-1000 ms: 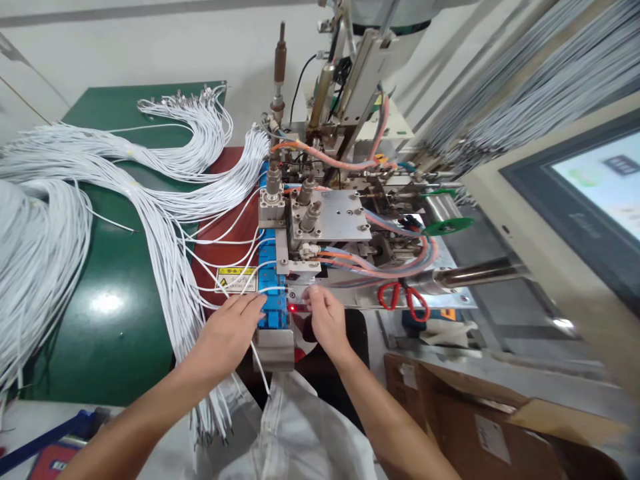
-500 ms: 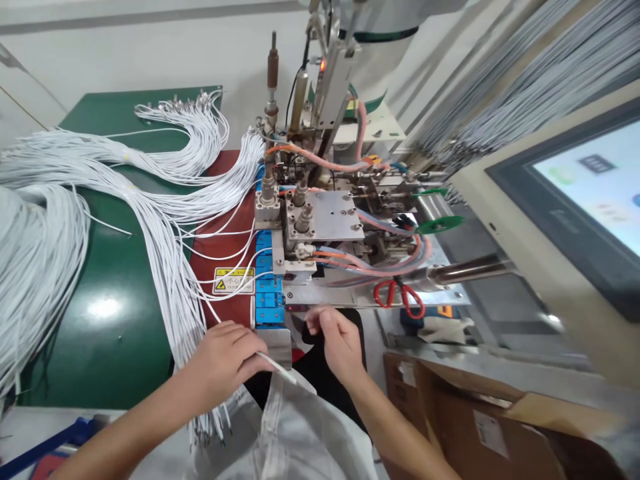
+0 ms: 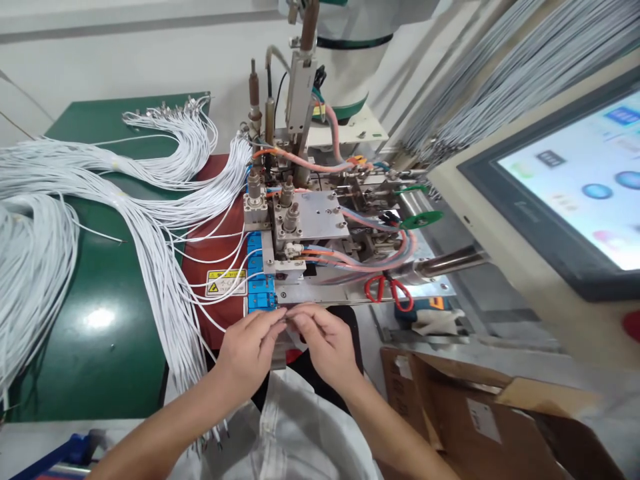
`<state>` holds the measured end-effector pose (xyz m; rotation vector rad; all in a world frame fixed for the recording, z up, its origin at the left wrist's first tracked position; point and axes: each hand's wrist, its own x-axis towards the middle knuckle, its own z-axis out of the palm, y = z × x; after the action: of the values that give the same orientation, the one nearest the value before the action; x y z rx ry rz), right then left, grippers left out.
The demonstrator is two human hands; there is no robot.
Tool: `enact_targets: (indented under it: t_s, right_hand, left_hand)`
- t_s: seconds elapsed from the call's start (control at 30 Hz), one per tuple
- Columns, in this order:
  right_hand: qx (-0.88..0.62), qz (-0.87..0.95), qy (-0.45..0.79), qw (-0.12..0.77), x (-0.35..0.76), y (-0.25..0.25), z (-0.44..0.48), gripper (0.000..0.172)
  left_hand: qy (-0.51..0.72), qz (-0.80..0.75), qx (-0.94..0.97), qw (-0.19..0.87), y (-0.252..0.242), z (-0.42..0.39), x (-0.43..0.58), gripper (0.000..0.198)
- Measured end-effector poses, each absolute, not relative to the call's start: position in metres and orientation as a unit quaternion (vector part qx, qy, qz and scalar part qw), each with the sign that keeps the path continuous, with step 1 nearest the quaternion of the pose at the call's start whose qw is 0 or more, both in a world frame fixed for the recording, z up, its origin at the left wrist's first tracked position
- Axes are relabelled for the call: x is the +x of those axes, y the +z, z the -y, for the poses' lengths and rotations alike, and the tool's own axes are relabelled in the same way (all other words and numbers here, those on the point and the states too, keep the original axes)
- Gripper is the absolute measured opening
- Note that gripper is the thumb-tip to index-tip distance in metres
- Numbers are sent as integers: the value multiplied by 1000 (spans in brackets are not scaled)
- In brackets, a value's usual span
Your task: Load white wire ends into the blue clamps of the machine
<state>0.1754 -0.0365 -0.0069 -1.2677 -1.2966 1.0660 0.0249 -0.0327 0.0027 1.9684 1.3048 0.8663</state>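
White wire (image 3: 209, 348) slants in from the left, its end apparently pinched tight where a worker's left hand (image 3: 249, 347) and right hand (image 3: 326, 343) meet, blue blocks (image 3: 261, 285) just beyond, nearer the left.

On the table (image 3: 133, 340), a cable pile (image 3: 43, 260) lies at the left edge; one bundle (image 3: 187, 143) reaches the far right corner, another (image 3: 165, 293) runs past the near right corner. Right of the table is a panel (image 3: 220, 250) with a label (image 3: 227, 283) on it, then the machine (image 3: 320, 217), a row of blocks (image 3: 261, 287) along its left side. Scissors (image 3: 389, 292) lie at the machine's near edge, left of the screen (image 3: 575, 180). Both hands, left (image 3: 253, 343) and right (image 3: 327, 343), meet before the blocks.
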Motion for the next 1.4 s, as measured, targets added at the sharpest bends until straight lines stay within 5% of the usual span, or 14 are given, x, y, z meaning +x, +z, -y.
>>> enact_targets:
  t_s: [0.23, 0.67, 0.8, 1.1, 1.3, 1.4]
  right_hand:
    - [-521, 539, 397, 530, 167, -8, 37, 8]
    - [-538, 400, 488, 558, 145, -11, 37, 12]
    - [-549, 479, 394, 561, 142, -12, 34, 10]
    - [-440, 728, 398, 343, 179, 8, 17, 11]
    - [-532, 532, 413, 513, 155, -8, 31, 17]
    - [-531, 509, 427, 526, 148, -17, 36, 16]
  left_hand:
    - [306, -586, 566, 492, 7, 28, 24, 14]
    - [338, -578, 510, 539, 9, 31, 27, 17]
    - [363, -577, 515, 520, 5, 33, 28, 16]
    - [184, -529, 700, 442, 20, 26, 7, 14]
    - [278, -599, 580, 477, 13, 31, 19, 16]
    - [305, -600, 555, 488, 6, 34, 21, 17]
